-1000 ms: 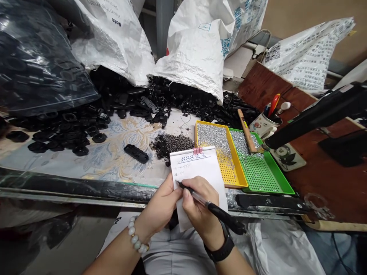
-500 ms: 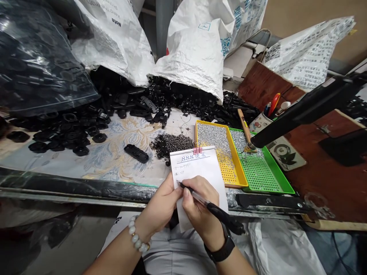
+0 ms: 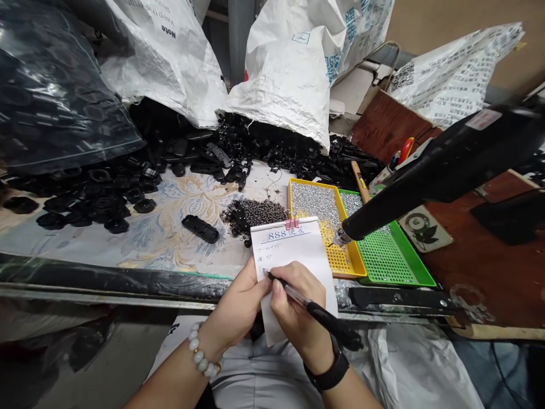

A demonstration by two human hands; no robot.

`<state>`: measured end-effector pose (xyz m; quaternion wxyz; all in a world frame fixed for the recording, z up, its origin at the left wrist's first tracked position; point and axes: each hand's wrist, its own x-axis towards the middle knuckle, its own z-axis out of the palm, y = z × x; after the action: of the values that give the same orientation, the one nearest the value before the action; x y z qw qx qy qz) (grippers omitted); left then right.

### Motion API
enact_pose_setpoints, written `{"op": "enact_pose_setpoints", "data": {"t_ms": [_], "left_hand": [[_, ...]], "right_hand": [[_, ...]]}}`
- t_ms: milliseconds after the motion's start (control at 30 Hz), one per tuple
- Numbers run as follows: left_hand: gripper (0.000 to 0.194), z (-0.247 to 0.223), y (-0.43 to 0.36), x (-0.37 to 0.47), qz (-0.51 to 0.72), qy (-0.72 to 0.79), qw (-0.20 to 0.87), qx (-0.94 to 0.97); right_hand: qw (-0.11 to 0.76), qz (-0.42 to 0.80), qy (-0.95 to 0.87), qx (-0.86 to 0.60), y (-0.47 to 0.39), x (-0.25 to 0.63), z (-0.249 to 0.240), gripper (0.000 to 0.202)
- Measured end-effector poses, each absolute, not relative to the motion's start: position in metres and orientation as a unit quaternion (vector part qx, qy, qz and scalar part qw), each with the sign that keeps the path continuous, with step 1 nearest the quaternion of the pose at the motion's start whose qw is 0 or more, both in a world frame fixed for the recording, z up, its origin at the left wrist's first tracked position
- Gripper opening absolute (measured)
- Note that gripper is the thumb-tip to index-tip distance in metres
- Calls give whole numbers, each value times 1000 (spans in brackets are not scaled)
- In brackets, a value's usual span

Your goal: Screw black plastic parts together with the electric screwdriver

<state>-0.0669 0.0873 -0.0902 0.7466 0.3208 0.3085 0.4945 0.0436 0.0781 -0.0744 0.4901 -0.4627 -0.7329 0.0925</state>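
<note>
A white notepad [image 3: 309, 261] with blue print and a pink binder clip [image 3: 292, 223] at its top is tilted over the table's front edge. My left hand [image 3: 240, 301] grips its left side, thumb on top of the paper. In my right hand [image 3: 300, 301] is a black and clear pen [image 3: 330, 321], its tip touching the page under a few handwritten lines. Beyond the pad lie a pile of small dark metal parts [image 3: 266, 213] and a long black plastic piece [image 3: 200, 229].
Yellow tray [image 3: 361, 264] and green tray [image 3: 419, 270] with silver screws sit to the right. A black electric screwdriver [image 3: 395, 182] hangs over them. Black plastic parts [image 3: 102, 199] spill across the table from white sacks [image 3: 285, 79]. A wooden-handled brush [image 3: 360, 180] leans in the green tray.
The electric screwdriver has swung left and nearer, its tip now over the yellow tray. More faint writing shows at the pen tip. My hands have barely moved.
</note>
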Motion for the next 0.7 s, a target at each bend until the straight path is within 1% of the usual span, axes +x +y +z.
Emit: {"op": "enact_pose_setpoints", "data": {"t_ms": [133,300,533,700], "left_hand": [[51,-91,87,-66,496,307,748,316],[48,-90,88,-65,494,304,759,295],[47,-89,89,-65,493,303,761,292],[46,-90,88,-66,500,300,757,296]], "right_hand": [[483,95,-739,-461,78,45,-72,11],[507,103,-720,-463,77,51,-70,12],[484,74,-738,-465,79,51,-75,10],[472,80,-741,-471,78,52,-72,10]]}}
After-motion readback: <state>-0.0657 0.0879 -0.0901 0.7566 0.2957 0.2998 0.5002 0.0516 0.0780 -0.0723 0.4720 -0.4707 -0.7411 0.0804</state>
